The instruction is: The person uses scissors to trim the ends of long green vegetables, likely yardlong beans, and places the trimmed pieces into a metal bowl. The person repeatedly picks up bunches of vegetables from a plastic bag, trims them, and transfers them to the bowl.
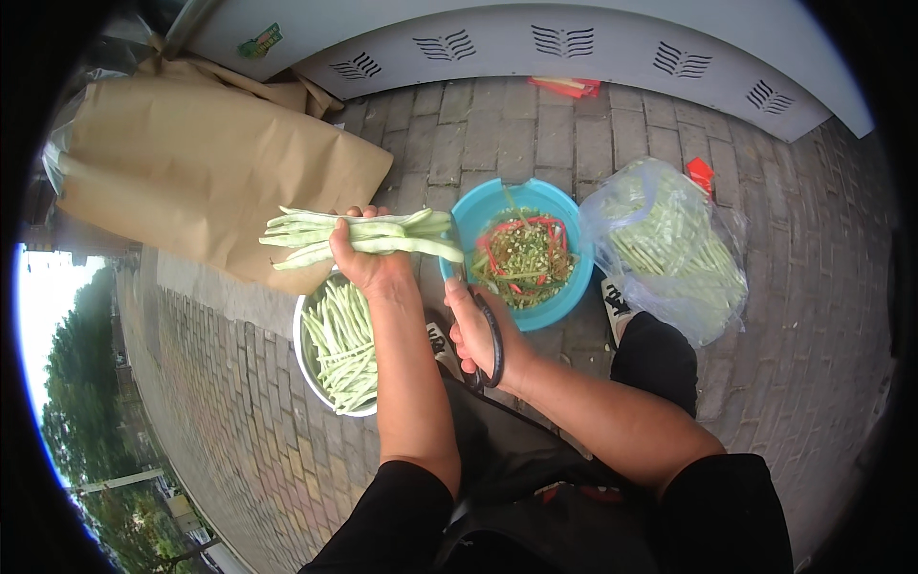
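My left hand (369,255) grips a bundle of pale green beans (301,240), held crosswise above a round bowl. More green beans (343,337) fill that white-rimmed bowl (301,362), partly hidden by my left forearm. In my right hand (484,330) is a pair of scissors with black handles (493,344); the blades point towards the bean ends near the blue basin's left rim. The blue plastic basin (582,287) holds cut bean tips, plant scraps and red strips. To its right lies a clear plastic bag (635,208) full of long green beans (667,237).
Brown paper (222,165) covers something bulky at the upper left. A grey metal cabinet with vent slots (574,43) spans the top. Red wrappers (566,86) lie on the brick paving (495,136). My shoes (617,308) stand near the basin.
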Demonstrator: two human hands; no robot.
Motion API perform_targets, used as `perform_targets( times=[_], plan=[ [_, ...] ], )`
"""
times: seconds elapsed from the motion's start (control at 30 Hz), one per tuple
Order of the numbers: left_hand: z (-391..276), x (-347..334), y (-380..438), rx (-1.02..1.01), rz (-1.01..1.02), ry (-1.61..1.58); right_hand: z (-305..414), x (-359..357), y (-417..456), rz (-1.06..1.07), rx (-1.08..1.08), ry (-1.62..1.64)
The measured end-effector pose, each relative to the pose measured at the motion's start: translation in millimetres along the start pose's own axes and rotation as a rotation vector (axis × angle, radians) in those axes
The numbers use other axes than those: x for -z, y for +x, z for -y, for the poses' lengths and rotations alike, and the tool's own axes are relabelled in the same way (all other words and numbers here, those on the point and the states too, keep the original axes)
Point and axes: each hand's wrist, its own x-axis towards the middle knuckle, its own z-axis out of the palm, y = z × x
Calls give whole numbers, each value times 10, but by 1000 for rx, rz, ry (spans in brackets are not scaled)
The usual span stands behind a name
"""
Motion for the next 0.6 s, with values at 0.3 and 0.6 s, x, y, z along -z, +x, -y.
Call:
perform_targets(
  times=[0.3, 0.6],
  plan=[
    [-262, 230, 128, 82, -44, -102, -75, -36, -57, -49, 93, -11],
    [-384, 417, 258, 229, -44, -363, -404, -134, -23, 73, 274, -185]
  ],
)
